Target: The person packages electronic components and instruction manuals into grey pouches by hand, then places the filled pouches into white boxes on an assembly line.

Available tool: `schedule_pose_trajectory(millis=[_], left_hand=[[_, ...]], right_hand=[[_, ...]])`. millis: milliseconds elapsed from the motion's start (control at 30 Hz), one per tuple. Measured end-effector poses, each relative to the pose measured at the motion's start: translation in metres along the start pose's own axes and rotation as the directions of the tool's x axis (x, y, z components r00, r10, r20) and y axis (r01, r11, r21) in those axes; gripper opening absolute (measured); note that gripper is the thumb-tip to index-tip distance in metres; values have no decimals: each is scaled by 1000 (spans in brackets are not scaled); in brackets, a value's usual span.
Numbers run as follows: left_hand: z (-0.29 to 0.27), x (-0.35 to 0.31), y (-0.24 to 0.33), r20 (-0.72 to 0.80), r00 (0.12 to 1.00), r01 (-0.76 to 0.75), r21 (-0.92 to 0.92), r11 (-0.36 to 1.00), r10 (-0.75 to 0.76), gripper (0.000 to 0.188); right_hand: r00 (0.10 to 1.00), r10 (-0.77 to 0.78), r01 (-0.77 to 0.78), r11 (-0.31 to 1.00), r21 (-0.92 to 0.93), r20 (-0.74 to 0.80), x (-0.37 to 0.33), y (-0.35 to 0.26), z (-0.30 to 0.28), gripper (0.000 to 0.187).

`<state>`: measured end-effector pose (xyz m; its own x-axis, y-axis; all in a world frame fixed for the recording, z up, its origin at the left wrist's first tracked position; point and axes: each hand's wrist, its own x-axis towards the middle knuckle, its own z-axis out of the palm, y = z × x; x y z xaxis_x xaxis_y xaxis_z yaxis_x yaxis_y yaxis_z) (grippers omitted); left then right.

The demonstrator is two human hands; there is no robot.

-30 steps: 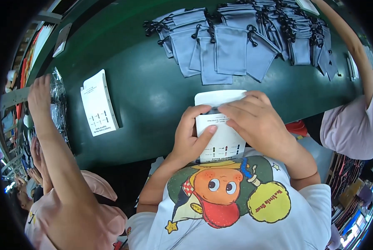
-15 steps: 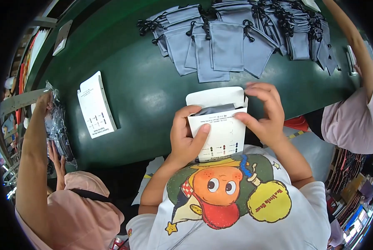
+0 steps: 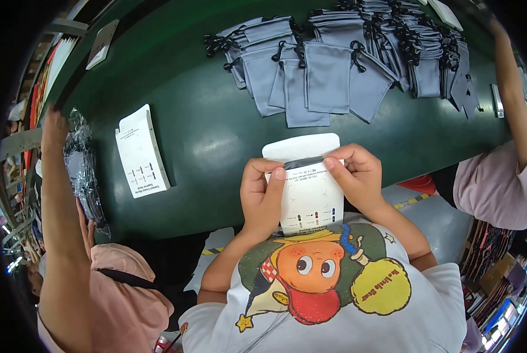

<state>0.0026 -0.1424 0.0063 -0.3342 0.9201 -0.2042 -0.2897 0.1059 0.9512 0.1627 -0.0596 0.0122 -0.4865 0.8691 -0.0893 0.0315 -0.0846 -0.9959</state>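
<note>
white box (image 3: 312, 203): my left hand (image 3: 260, 195) and right hand (image 3: 360, 183) pinch its top sides. past the box lie grey bags (image 3: 328, 76); left of it, another carton (image 3: 139, 152).

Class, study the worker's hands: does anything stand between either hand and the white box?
Nothing visible does. The left hand and right hand both hold the white box directly, near its upper corners. Its raised flap stands beyond the opening, not between.
</note>
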Motion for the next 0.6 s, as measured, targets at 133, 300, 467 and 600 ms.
schedule_pose_trajectory(millis=[133,300,467,600], left_hand=[[5,2,-3,-120,993,-33,-188,982,11,12],[8,7,20,-66,985,140,-218,966,-158,10],[0,13,9,120,991,99,-388,916,-56,11],[-15,11,-3,217,961,-104,-298,949,174,11]], right_hand=[[990,108,-72,937,343,-88,6,-10,13,11],[969,237,-248,925,288,74,20,-15,-1,13],[974,1,-51,975,216,227,20,3,-18,22],[951,-173,145,981,127,257,9,10,-21,25]])
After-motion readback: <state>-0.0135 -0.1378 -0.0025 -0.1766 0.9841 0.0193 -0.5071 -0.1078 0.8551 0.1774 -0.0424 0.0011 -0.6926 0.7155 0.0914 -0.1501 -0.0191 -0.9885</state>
